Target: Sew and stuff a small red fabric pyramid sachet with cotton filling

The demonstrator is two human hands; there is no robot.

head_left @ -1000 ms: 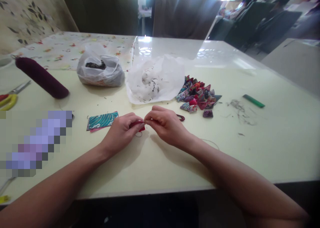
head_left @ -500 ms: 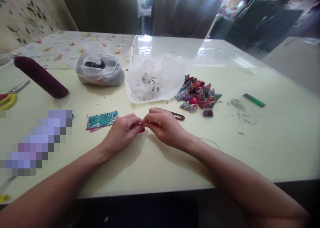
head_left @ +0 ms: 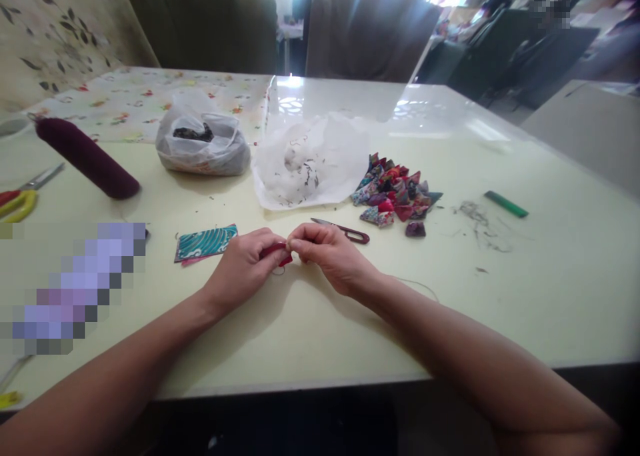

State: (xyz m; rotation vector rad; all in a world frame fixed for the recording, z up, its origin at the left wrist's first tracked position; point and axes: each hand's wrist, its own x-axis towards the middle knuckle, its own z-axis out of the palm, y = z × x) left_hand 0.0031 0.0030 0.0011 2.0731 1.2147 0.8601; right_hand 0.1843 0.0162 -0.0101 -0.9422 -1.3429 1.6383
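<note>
Pinched between thumb and fingers of my left hand (head_left: 245,259) is a small piece of red fabric (head_left: 287,259), mostly covered by the fingers. My right hand (head_left: 333,256) is closed in a pinch at the fabric's right end; whatever its fingertips grip is too small to make out. A loop of thread hangs just below the fabric, and more thread (head_left: 420,285) trails on the table beyond my right wrist. Left of my left hand lies a teal wave-patterned cloth piece (head_left: 205,243) over a pink one. Dark red thread snips (head_left: 356,236) rest just behind my right hand.
Folded patterned fabric pieces (head_left: 397,189) are heaped at right, near thread scraps (head_left: 477,216) and a green stick-like object (head_left: 506,204). Behind are white plastic (head_left: 330,169) and a filled bag (head_left: 200,156). A purple cylinder (head_left: 87,156) and yellow-handled scissors (head_left: 23,203) lie left.
My right hand has turned slightly, and its fingertips have shifted a little at the fabric's edge, showing more of the snips. My left hand keeps holding the red fabric.
</note>
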